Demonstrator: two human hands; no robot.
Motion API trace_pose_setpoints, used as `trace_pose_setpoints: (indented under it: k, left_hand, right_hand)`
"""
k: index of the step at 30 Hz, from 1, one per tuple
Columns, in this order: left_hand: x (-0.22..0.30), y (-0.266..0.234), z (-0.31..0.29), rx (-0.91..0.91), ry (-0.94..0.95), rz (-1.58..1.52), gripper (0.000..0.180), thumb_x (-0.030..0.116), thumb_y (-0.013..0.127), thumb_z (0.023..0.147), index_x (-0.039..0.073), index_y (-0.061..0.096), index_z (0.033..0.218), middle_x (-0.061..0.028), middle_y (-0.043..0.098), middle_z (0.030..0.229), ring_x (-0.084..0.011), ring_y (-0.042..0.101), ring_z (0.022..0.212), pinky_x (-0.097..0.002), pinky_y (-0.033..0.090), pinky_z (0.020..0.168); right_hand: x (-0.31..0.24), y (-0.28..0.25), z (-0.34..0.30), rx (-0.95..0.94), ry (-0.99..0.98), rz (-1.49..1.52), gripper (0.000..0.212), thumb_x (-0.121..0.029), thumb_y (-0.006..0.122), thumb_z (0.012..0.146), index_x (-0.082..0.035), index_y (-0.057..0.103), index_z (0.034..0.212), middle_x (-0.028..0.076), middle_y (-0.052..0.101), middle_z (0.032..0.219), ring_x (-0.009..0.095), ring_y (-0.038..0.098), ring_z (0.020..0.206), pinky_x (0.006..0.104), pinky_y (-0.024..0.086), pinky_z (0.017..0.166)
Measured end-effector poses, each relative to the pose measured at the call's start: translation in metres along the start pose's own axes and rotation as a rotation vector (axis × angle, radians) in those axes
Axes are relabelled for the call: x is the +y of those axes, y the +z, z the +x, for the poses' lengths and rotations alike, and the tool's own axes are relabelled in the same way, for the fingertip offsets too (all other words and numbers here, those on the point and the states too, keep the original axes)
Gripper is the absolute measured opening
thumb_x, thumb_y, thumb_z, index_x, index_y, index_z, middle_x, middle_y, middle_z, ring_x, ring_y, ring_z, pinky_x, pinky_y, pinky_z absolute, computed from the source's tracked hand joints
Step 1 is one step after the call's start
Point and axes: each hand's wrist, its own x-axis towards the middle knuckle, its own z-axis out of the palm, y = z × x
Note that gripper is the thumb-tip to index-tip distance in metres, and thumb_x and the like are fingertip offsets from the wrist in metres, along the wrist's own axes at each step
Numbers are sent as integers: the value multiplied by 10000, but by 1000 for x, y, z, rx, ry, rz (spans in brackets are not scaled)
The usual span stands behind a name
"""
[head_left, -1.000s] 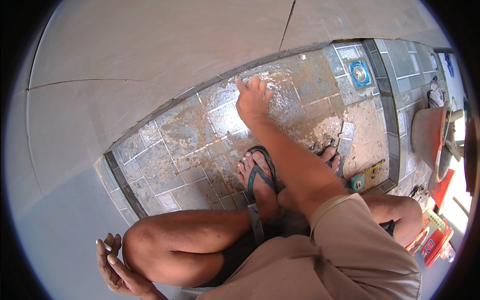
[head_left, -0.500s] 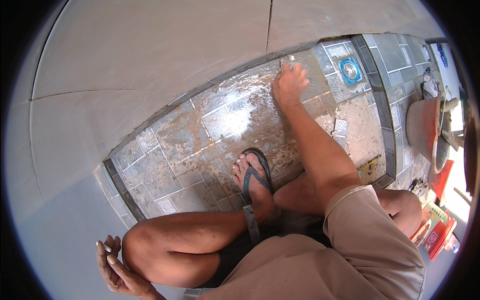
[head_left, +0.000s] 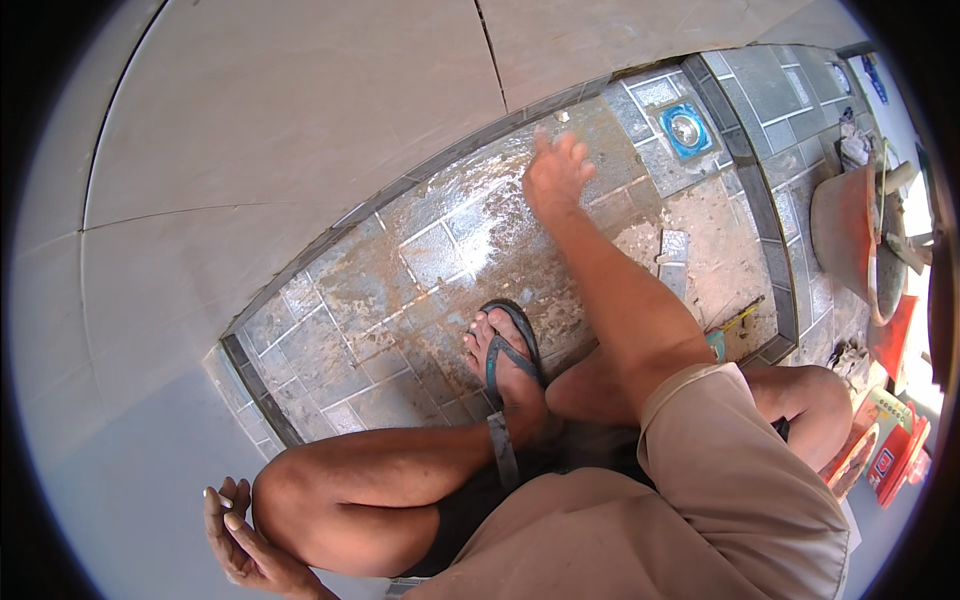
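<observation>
My right hand [head_left: 558, 178] is low over the wet, muddy tiled floor [head_left: 430, 255], close to the wall's foot. Its fingers look curled and are blurred by motion; a small greyish bit shows at their tips, too smeared to name. A small pale lump [head_left: 562, 116] lies just beyond them. At the lower left, my left hand [head_left: 240, 545] hangs beside my bent knee. Its fingers are closed on a short white cigarette [head_left: 227, 503], mostly hidden by them. A sandalled foot [head_left: 508, 350] rests on the tiles between the two hands.
A blue-edged floor drain [head_left: 686, 129] is at the far right of the sunken floor. A raised tiled kerb [head_left: 768, 215] borders it. A loose tile piece [head_left: 673, 246] and a yellow tool [head_left: 738, 316] lie nearby. Beyond the kerb stands a mud-stained bucket [head_left: 845, 230].
My right hand has moved slightly left along the wet floor, and is more blurred now. The whole view has shifted a little. My left hand stays by the knee with the cigarette.
</observation>
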Motion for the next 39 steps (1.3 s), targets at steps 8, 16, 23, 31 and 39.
trace_pose_setpoints:
  k: [8, 16, 23, 31, 39]
  left_hand:
    - [3, -4, -3, 8, 37, 21, 396, 190, 541, 1116, -54, 602, 1422, -216, 737, 1209, -269, 743, 1036, -390, 590, 918]
    - [7, 2, -3, 7, 24, -63, 404, 204, 554, 1116, -50, 600, 1427, -219, 733, 1216, -261, 734, 1048, -387, 584, 931]
    - [11, 1, -1, -49, 50, -53, 418, 229, 561, 1116, -41, 599, 1434, -198, 726, 1216, -254, 722, 1052, -386, 574, 936]
    - [22, 2, -6, -13, -1, -52, 428, 235, 570, 1113, -50, 595, 1432, -201, 725, 1223, -259, 721, 1060, -384, 570, 946]
    - [39, 6, -6, -34, 42, -50, 423, 199, 592, 1091, -80, 590, 1409, -236, 723, 1185, -292, 723, 1037, -389, 589, 906]
  right_hand:
    - [-31, 7, -39, -143, -166, 0, 534, -148, 516, 1029, -186, 506, 1562, 127, 509, 1252, 294, 461, 1202, 465, 346, 983]
    - [-3, -20, -35, -131, -165, 241, 273, -274, 626, 1026, -143, 753, 1230, 111, 513, 1261, 286, 456, 1208, 472, 356, 1020]
    - [61, -45, 53, 58, 272, 399, 424, -182, 611, 1011, -171, 666, 1432, 115, 500, 1351, 319, 432, 1274, 468, 354, 1060]
    - [55, -46, 67, -130, 239, 254, 503, -162, 535, 1038, -187, 559, 1539, 132, 474, 1408, 334, 410, 1312, 492, 312, 1094]
    - [22, -62, 60, 50, 412, 588, 443, -256, 502, 1092, -139, 554, 1516, 147, 500, 1411, 337, 435, 1326, 529, 327, 1115]
